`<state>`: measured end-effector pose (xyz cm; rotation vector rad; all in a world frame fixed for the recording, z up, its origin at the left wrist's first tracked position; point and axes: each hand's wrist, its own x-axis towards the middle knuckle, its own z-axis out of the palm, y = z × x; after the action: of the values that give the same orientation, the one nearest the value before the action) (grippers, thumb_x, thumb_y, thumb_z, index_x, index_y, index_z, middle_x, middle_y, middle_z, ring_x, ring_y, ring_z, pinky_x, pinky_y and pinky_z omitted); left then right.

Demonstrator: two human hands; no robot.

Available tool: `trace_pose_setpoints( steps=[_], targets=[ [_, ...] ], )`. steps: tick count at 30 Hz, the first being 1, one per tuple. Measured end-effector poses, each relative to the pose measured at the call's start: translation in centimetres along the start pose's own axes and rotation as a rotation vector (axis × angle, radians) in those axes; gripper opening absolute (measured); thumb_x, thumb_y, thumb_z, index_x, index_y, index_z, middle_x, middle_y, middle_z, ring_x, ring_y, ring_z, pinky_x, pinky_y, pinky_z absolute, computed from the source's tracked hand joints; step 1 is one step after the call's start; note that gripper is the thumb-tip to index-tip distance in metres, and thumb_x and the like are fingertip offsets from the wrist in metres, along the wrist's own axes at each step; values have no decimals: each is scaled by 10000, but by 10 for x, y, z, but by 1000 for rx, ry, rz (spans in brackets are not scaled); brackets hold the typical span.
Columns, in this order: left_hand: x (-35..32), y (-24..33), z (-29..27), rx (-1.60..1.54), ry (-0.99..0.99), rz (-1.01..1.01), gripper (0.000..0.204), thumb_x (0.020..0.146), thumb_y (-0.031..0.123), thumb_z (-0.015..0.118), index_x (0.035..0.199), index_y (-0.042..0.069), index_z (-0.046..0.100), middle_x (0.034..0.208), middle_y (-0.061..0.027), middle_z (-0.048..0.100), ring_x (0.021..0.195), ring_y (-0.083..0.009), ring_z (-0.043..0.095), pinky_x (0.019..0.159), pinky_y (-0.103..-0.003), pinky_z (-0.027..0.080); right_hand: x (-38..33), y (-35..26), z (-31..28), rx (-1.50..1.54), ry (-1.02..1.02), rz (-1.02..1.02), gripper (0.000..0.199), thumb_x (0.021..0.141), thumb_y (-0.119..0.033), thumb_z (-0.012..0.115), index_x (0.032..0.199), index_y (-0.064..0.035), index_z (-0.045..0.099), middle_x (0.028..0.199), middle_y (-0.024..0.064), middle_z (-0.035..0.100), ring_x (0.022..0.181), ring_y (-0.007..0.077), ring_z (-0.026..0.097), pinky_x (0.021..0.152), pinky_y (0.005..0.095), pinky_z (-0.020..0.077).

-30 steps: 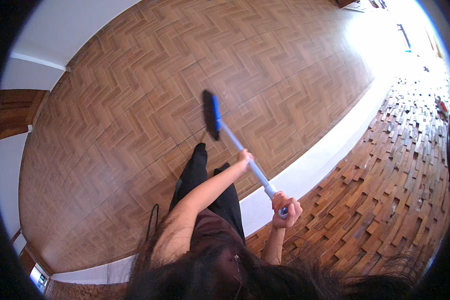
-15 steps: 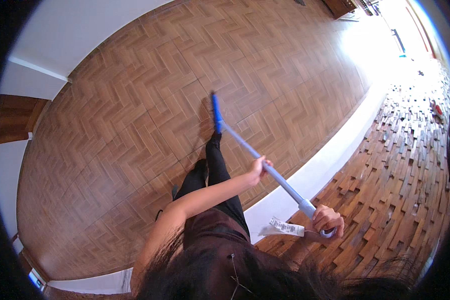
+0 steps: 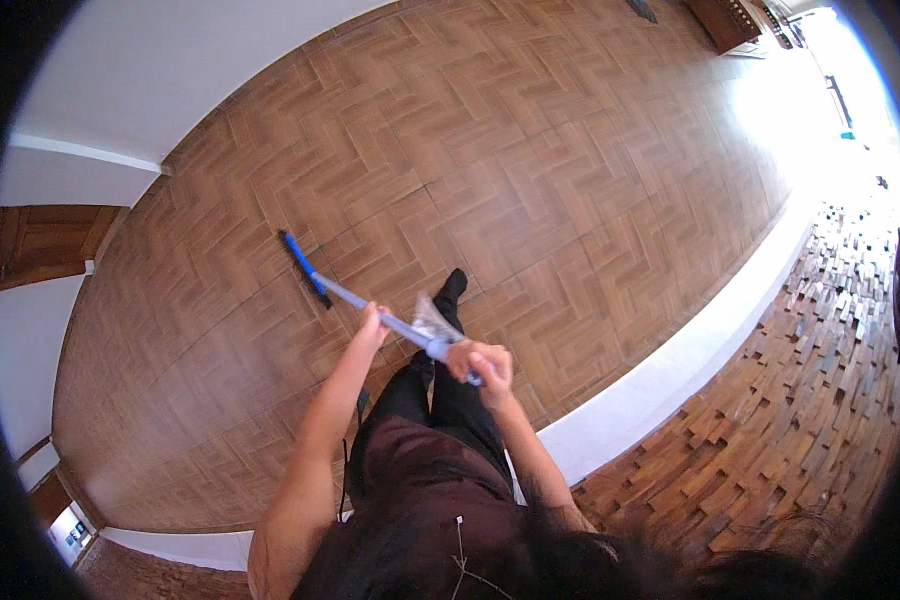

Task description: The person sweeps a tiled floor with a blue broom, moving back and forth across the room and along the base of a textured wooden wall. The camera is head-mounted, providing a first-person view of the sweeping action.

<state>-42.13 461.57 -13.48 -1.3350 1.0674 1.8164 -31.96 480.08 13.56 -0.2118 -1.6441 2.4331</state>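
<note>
I hold a long-handled floor tool by its grey-blue pole (image 3: 410,332). Its narrow blue bar head (image 3: 300,262), edged in black, lies on the floor left of my feet. Whether the black edge is bristle or rubber cannot be made out. My left hand (image 3: 372,324) is closed around the pole partway down. Near the top end, below a pale collar, my right hand (image 3: 485,370) wraps the pole. A whitish paper tag (image 3: 434,320), blurred, hangs from the pole beside my right hand.
Brown herringbone tile floor (image 3: 530,230) spreads around me. A white wall base (image 3: 660,405) and a wall of textured wood pieces (image 3: 740,430) run along the right. Wooden doors (image 3: 45,240) and white walls (image 3: 170,80) stand left. Wooden furniture (image 3: 720,25) is at the far right.
The tool's head has swung from ahead of me to the left. Both hands have moved left with the pole, and my right hand has come in front of my body.
</note>
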Motion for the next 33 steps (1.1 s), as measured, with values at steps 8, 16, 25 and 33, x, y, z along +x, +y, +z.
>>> trace_pose_setpoints(
  steps=[8,16,25,33],
  targets=[
    [-26,-143,261,311,-425,-174,206,751,220,361,599,88,403,479,-70,424,421,-194,426,397,-343,361,49,-106,-72,-250,604,-309,305,723,-172,347,447,-53,296,378,52,302,355,126,293,395,273,277],
    [-16,-163,383,401,-709,-414,296,761,258,376,519,89,397,402,-36,376,357,-187,415,379,-324,376,111,-109,-76,-720,589,-328,299,700,-208,398,513,25,413,444,73,422,387,144,394,396,254,310],
    [-146,-9,332,227,-359,-159,173,770,238,393,661,103,395,575,-21,460,561,-137,466,518,-269,395,146,-188,-84,-291,346,-682,217,695,-162,379,523,-30,365,396,57,396,292,131,375,295,260,334],
    [35,178,218,-172,3,228,205,777,207,374,595,125,325,472,1,336,377,-119,350,345,-245,314,256,0,-13,165,225,-90,236,669,-150,354,497,3,406,495,98,453,439,180,412,461,283,354]
  ],
)
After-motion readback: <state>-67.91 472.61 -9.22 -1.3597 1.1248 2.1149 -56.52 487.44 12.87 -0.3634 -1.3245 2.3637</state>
